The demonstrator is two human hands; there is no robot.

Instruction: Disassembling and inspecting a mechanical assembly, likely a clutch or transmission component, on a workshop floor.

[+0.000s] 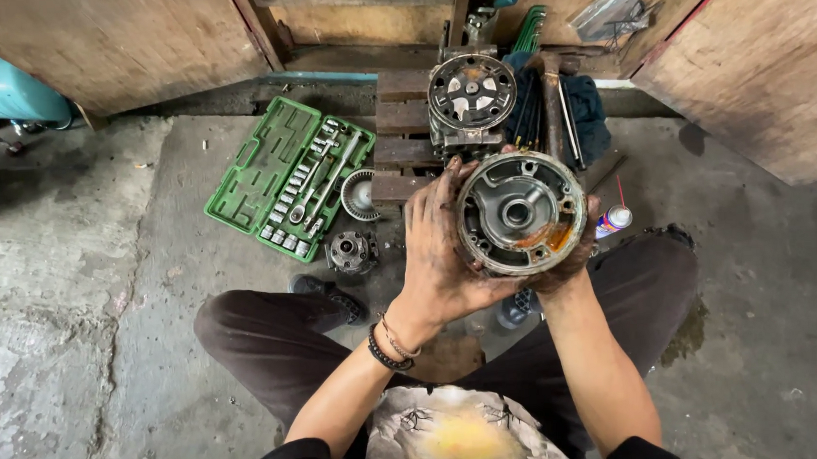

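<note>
Two greasy hands, one round metal housing [520, 213]: a person seated cross-legged on a concrete floor [75, 275] lifts the part up in front of the chest. Counted nearby: one green socket set [280, 177], lid open; one compressor body [470, 100] on a wooden pallet [402, 132]; two small round parts, a finned ring [361, 194] & a hub [351, 251], on the floor; one spray can [613, 220]. The housing is grey, bowl-like, w/ a centre bore, ribs inside, an orange oily patch at its lower right rim. Left hand [437, 247] grips its left edge, fingers curled up along the rim; right hand [568, 258] cups it from below & behind, mostly hidden. Housing sits between both palms, touching each.
</note>
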